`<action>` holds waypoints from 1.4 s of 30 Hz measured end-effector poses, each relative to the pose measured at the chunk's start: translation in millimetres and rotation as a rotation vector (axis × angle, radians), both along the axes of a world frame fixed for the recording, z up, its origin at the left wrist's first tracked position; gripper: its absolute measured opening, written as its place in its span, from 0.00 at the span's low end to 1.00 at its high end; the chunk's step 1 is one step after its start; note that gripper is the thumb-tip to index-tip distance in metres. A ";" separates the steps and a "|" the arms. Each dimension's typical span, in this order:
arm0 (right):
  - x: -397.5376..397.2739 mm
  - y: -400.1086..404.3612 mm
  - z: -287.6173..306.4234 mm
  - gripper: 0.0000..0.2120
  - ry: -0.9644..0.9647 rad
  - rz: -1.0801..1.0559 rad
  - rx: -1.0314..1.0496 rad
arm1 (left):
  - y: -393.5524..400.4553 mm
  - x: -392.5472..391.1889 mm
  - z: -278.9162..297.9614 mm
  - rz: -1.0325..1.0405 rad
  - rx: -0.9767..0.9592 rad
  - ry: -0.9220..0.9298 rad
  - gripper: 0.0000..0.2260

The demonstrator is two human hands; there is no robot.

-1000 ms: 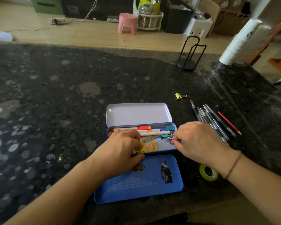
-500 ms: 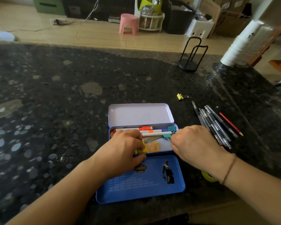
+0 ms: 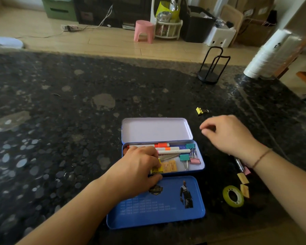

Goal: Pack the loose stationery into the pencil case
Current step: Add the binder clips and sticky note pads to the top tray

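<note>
**A:** Why is the left hand (image 3: 141,167) lying in the case (image 3: 200,167)?

**B:** I judge it pins the tray to the worktop (image 3: 60,138) so nothing slides while things go in. Its fingers (image 3: 148,152) are curled flat over the near-left contents, the thumb hooked on the front rim. Whether they pinch anything, I cannot tell; a yellow pack (image 3: 156,169) shows just under them.

**A:** And the right hand (image 3: 231,137)?

**B:** It hangs above the worktop to the right of the case, its fingers (image 3: 206,129) loosely bent with thumb and forefinger nearly meeting. I see nothing between them, though they are blurred.

**A:** What is it after?

**B:** Probably the yellow clip (image 3: 200,110), which lies just beyond those fingertips, apart from them.

**A:** What is packed already?

**B:** White markers (image 3: 173,151) run along the back beyond the left fingertips; teal and pink clips (image 3: 189,157) sit at the right end; orange erasers (image 3: 170,166) lie beside the left fingers.

**A:** Still loose?

**B:** A tape roll (image 3: 233,196) and two more erasers (image 3: 243,178) lie below the right wrist, and a pen tip (image 3: 238,163) shows under it. The lid (image 3: 155,129) stands open behind, and a blue tray (image 3: 166,209) lies in front.
</note>
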State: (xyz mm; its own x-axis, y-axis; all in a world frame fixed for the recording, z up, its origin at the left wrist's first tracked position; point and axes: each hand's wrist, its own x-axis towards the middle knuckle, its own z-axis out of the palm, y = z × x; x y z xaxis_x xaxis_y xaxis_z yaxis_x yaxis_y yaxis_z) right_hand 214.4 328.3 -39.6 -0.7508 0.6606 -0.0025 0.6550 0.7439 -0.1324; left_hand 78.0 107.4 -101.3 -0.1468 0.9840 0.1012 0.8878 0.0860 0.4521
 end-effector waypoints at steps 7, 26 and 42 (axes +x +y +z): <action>-41.7 57.9 -33.0 0.22 -0.149 -0.050 0.049 | 0.7 -0.2 2.7 -0.021 0.046 0.021 0.09; -2.5 2.7 -6.4 0.13 0.228 0.217 -0.139 | -4.2 -0.1 2.1 -0.033 0.022 0.045 0.15; 63.1 -53.4 -56.1 0.16 0.296 0.457 -0.139 | -2.0 -0.8 -0.1 -0.024 0.020 0.008 0.16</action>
State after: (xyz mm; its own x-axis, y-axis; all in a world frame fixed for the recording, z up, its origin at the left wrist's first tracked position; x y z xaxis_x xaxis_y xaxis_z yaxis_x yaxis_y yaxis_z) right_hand 277.5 275.0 -95.7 -0.9424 0.2767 0.1882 0.1902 0.9056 -0.3791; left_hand 77.2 105.4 -101.4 -0.1228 0.9849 0.1219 0.8932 0.0561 0.4462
